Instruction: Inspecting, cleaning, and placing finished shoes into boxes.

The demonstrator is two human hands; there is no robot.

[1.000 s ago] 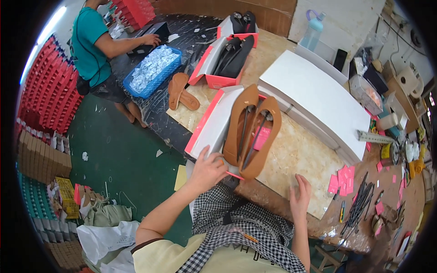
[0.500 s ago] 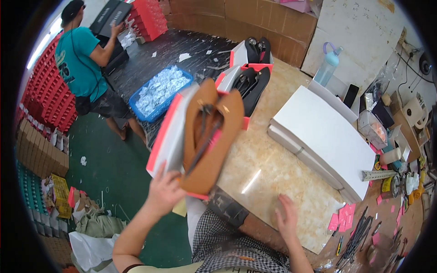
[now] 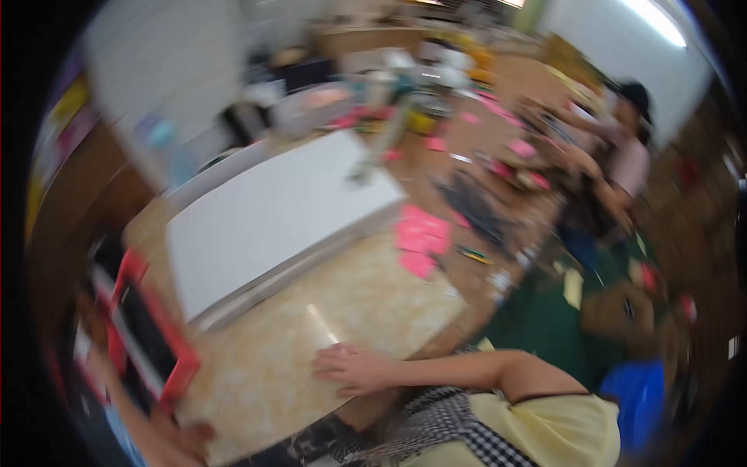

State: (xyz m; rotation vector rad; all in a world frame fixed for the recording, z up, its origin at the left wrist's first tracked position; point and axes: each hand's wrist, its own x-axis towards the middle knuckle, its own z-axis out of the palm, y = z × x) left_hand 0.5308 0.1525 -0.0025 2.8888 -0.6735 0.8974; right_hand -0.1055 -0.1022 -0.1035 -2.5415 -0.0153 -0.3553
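Observation:
The picture is badly blurred by motion. My right hand [image 3: 350, 370] lies flat on the pale marbled table top [image 3: 327, 311], fingers spread, with nothing in it. My left hand [image 3: 177, 440] shows at the lower left, at the table's near edge. It is right by the lower corner of a red-rimmed shoe box [image 3: 148, 342] with something dark inside. The blur hides whether the left hand grips that box. My yellow shirt and checked apron fill the bottom edge.
A large flat white box [image 3: 272, 210] lies across the table behind my right hand. Pink paper slips [image 3: 424, 233] and small tools lie to its right. Another person [image 3: 622, 156] sits at the far right. A blue bin [image 3: 638, 397] stands on the green floor.
The view has swung sharply to the right. The lifted box with brown shoes is gone from the middle of the view, and a red box now sits at the left edge. My right hand still rests on the table.

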